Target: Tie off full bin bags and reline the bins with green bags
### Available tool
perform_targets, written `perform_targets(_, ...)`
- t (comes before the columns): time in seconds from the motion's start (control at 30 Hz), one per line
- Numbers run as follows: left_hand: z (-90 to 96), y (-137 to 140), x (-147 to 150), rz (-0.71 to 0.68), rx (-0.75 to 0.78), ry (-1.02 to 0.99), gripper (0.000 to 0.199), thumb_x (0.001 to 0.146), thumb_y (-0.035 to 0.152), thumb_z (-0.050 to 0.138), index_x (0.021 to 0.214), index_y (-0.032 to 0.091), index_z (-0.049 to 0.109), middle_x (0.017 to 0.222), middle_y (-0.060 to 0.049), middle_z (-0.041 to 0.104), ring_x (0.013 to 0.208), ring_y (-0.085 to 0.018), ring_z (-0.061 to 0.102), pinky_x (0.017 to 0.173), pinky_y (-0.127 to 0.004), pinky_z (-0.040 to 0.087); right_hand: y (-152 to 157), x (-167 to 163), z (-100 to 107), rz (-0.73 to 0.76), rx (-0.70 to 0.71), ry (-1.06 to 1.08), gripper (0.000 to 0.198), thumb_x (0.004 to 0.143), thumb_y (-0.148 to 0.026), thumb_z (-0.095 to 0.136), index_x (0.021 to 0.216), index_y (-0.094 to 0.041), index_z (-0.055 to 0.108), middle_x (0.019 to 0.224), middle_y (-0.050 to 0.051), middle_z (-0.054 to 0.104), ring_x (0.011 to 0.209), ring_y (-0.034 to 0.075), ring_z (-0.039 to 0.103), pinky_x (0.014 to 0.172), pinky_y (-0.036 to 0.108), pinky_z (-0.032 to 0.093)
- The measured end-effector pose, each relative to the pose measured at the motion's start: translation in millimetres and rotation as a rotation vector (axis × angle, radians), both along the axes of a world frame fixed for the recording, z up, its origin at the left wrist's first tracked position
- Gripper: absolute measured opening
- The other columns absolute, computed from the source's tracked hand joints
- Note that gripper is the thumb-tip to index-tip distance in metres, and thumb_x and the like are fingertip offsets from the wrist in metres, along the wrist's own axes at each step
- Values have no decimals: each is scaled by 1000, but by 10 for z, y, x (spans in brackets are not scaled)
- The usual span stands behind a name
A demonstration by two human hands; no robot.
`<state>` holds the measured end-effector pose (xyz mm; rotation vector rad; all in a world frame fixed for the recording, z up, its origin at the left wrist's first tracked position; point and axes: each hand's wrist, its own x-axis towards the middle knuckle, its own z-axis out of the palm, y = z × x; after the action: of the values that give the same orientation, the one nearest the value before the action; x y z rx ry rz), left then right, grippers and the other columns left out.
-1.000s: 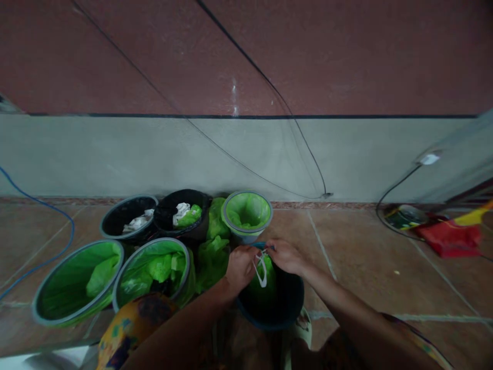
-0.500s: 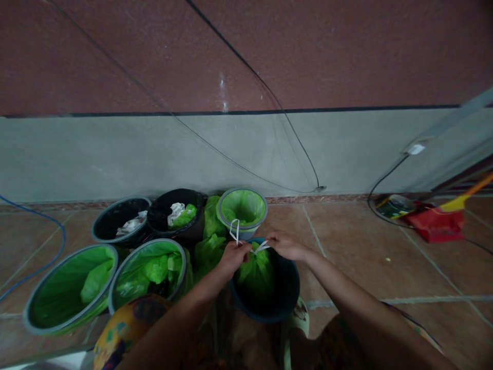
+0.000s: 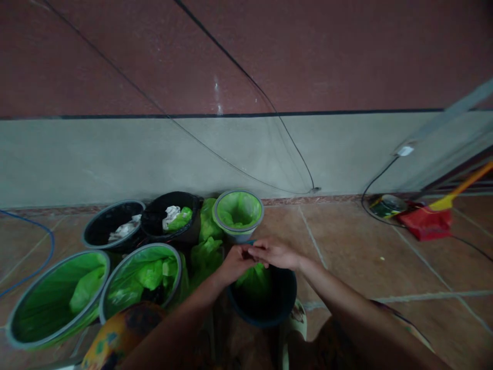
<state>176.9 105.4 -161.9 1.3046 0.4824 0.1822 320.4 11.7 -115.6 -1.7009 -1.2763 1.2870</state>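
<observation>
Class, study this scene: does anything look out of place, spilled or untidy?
Yes. Loose green bags lie crumpled on the floor between the bins instead of lining one, and cables hang slack across the wall. Nothing looks spilled.

Both hands meet over the dark bin: the left hand and right hand touch at the fingertips, pinched together at the top of the green bag that sits inside it; what the fingers grip cannot be made out. Just beyond the hands stands a small green-lined bin, with loose green bags beside it. To the left of the hands are two larger green-lined bins, and behind these two black bins holding white scraps; well to the right lies a red dustpan on the tiled floor.
</observation>
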Motion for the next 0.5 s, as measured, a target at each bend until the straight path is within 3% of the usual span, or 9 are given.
perform_targets(0.1,-46,-40,13,-12,138,19,29,74,42,72,65,16,62,66,0,63,63,-12,55,65,-26,46,44,14,-35,-168,61,99,63,89,-72,40,78,-16,66,68,3,64,60,12,56,57,24,44)
perform_targets(0.17,-49,-52,12,11,170,33,27,77,42,69,68,17,62,66,1,62,61,-12,54,62,-25,47,60,39,-73,-373,13,126,67,93,-70,31,91,-15,69,82,8,70,61,13,58,57,26,47)
perform_targets(0.23,-37,-46,6,42,164,49,26,76,41,69,69,18,60,65,2,60,59,-11,55,60,-25,47,53,50,-119,-479,-71,103,60,97,-62,31,102,-15,68,96,10,71,60,12,58,54,25,46)
perform_targets(0.27,-31,-39,2,58,153,59,27,75,41,70,68,18,59,63,2,59,57,-11,56,58,-24,46,41,45,-143,-452,-111,94,53,98,-56,33,106,-16,68,99,10,71,59,11,58,52,24,45)
perform_targets(0.4,-51,-10,6,108,112,66,26,75,38,71,71,17,57,61,3,59,50,-10,57,53,-23,44,-12,-7,-192,-93,-157,49,30,92,-30,49,111,-17,67,94,5,71,63,11,60,55,22,45)
perform_targets(0.5,-94,-10,22,144,29,93,23,73,32,73,79,17,57,60,4,62,48,-11,58,53,-24,47,-18,1,-145,-24,-109,-222,21,84,-22,57,97,-16,73,87,4,72,72,13,61,65,24,45)
